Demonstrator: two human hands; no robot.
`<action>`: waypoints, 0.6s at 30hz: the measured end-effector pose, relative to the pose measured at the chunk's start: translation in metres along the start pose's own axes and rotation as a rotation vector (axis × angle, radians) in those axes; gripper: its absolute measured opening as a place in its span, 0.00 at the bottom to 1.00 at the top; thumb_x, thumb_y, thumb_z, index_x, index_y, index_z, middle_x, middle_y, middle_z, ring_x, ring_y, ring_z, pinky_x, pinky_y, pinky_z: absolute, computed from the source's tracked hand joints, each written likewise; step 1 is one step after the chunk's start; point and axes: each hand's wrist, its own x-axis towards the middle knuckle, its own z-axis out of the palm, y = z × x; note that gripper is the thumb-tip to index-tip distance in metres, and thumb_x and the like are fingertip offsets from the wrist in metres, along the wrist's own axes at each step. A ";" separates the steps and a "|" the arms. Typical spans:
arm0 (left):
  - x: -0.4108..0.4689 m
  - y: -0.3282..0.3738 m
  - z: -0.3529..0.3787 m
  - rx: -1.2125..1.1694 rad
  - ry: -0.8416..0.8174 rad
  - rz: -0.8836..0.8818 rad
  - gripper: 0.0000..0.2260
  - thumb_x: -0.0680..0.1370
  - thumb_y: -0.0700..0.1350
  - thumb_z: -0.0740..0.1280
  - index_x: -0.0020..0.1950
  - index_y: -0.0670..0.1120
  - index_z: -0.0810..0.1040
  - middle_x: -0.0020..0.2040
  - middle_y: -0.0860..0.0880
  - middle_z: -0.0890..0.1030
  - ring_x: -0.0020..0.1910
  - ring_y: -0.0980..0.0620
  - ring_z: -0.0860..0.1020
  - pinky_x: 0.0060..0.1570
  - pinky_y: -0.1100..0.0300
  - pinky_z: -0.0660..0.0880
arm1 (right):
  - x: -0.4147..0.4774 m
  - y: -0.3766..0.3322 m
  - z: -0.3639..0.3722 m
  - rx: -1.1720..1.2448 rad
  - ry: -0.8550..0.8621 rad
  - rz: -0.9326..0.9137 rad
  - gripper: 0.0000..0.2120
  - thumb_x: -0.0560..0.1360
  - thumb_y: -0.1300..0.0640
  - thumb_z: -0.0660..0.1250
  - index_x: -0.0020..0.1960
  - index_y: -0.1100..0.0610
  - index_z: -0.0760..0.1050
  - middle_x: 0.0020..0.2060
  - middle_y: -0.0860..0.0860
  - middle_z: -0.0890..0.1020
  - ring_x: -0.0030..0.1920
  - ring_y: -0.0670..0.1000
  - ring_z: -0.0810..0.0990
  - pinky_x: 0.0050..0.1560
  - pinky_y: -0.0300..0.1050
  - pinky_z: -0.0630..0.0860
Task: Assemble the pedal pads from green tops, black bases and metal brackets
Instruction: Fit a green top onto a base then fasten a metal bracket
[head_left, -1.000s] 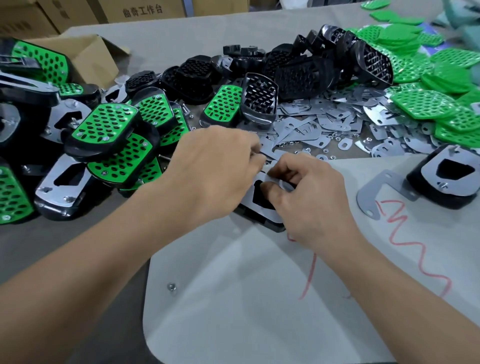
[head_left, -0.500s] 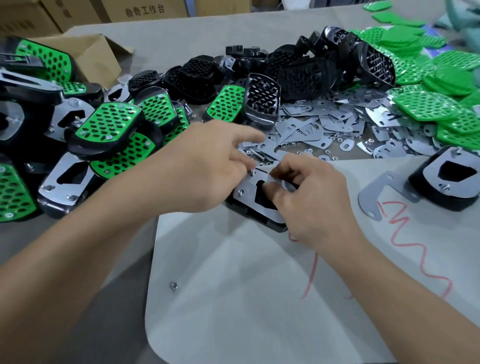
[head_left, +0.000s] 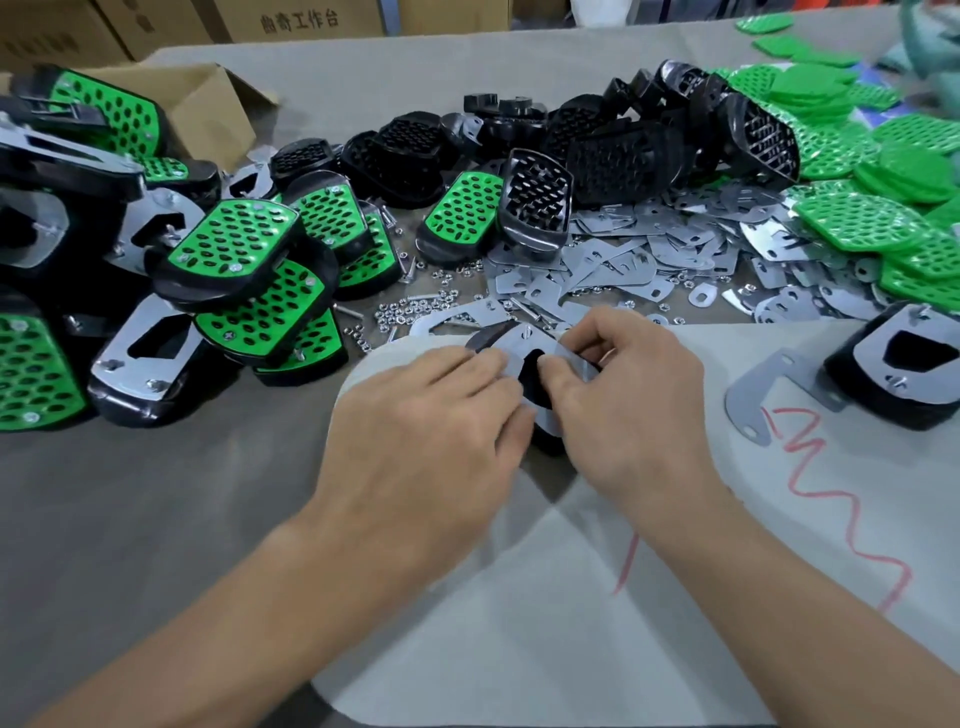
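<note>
A pedal pad lies upside down at the far edge of the white board, its metal bracket facing up on the black base. My left hand rests on its left side, fingers curled over the bracket edge. My right hand pinches the bracket's right part between thumb and fingers. Most of the pad is hidden under both hands.
Finished green-topped pads are heaped at the left by a cardboard box. Black bases pile at the back, loose brackets and nuts in the middle, green tops at the right. Another bracketed base and a loose bracket lie on the board.
My left hand has drawn back from the nuts beyond the pad and settled onto the pad's left side. My right hand stays on the bracket.
</note>
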 end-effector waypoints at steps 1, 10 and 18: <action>0.000 0.002 0.002 0.018 0.003 0.000 0.10 0.80 0.44 0.68 0.41 0.44 0.85 0.46 0.48 0.87 0.44 0.46 0.85 0.38 0.49 0.79 | -0.001 -0.001 0.001 0.003 0.009 0.005 0.05 0.71 0.53 0.72 0.41 0.52 0.77 0.37 0.45 0.79 0.40 0.46 0.75 0.41 0.37 0.68; 0.012 0.000 0.015 -0.131 0.044 -0.221 0.07 0.74 0.48 0.71 0.40 0.46 0.85 0.43 0.49 0.86 0.43 0.47 0.83 0.42 0.53 0.72 | -0.005 0.000 -0.008 0.062 -0.067 -0.065 0.06 0.74 0.56 0.70 0.38 0.54 0.79 0.34 0.49 0.81 0.39 0.51 0.79 0.44 0.50 0.76; 0.015 -0.037 0.025 -0.626 -0.042 -0.584 0.13 0.72 0.47 0.79 0.53 0.63 0.86 0.46 0.72 0.83 0.47 0.71 0.80 0.48 0.74 0.73 | 0.008 -0.001 -0.016 0.034 -0.105 0.007 0.07 0.73 0.55 0.69 0.37 0.56 0.79 0.25 0.50 0.74 0.29 0.49 0.70 0.30 0.38 0.67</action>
